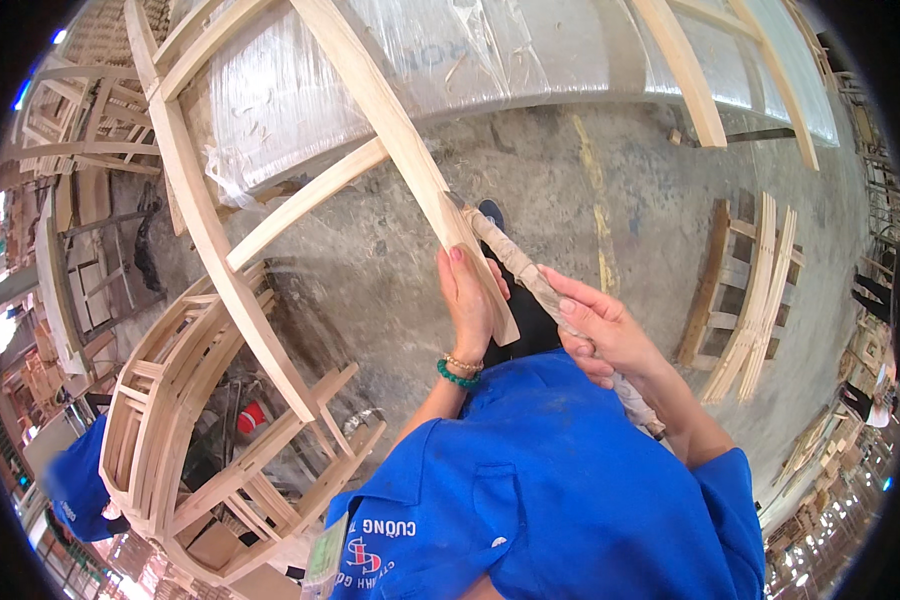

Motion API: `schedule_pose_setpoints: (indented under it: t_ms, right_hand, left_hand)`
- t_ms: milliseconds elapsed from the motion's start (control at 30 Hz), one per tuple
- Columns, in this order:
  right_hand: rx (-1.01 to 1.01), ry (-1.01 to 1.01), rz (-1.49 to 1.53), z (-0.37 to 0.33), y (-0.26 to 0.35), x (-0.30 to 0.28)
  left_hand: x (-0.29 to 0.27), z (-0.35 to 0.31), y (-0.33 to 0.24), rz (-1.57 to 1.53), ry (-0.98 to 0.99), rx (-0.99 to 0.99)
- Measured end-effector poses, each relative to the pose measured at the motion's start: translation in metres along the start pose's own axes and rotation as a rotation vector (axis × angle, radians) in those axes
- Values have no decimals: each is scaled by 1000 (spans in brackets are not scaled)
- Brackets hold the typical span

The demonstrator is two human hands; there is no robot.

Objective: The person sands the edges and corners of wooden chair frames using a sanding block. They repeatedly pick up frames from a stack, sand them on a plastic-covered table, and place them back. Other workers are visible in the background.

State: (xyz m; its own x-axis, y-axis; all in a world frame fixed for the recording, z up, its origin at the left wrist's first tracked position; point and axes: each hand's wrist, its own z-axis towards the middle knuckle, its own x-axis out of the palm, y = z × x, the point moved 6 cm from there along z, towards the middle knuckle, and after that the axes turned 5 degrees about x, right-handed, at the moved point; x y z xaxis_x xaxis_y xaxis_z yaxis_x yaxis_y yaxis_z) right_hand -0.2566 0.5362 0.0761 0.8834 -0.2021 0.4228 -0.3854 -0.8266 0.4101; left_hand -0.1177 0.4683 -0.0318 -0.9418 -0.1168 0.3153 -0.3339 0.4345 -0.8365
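Observation:
A pale wooden frame (395,125) with two long curved legs joined by a crossbar (310,200) reaches toward me from the upper left. Near the end of its right leg, my left hand (467,300) is closed around the wood, thumb on top. My right hand (600,325) grips a long rod-like tool (515,262) wrapped in beige cloth or tape. The tool slants from my right forearm up to that same leg, its dark tip at the leg's edge just beyond my left hand. What kind of tip it has is too small to tell.
A plastic-wrapped stack (310,110) lies under the frame's far part. Several curved wooden frames (160,410) stand at the lower left, beside a person in blue (80,480). Thin wooden strips (750,310) rest on a pallet (705,285) at the right. Another frame (685,65) juts in from the top right.

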Motion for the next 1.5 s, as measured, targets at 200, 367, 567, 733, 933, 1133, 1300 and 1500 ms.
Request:
schedule_pose_setpoints:
  t_ms: [200, 367, 567, 733, 933, 1133, 1300, 1500]
  right_hand:
    - [-72, -62, -152, 8, -5, 1]
    - [-210, 9, -113, 28, -11, 0]
    - [-490, 11, -14, 62, 45, 10]
    - [-391, -109, -151, 4, 69, -42]
    - [-343, -189, 1, -62, 42, -100]
    - [-473, 56, 135, -97, 37, -87]
    - [-557, 94, 61, -103, 49, -68]
    - [-456, 302, -227, -69, 52, 17]
  left_hand:
    - [-1, 0, 4, -1, -8, 4]
    - [7, 1, -2, 11, -32, 41]
    - [-7, -3, -25, 391, -20, 157]
    - [-97, -23, -120, 1471, -282, 483]
    - [-298, -92, -193, 1047, -460, 165]
    - [-262, -98, -117, 994, -486, 14]
    - [-125, -103, -36, 750, -411, 188]
    - [-4, -91, 15, 393, -120, 213]
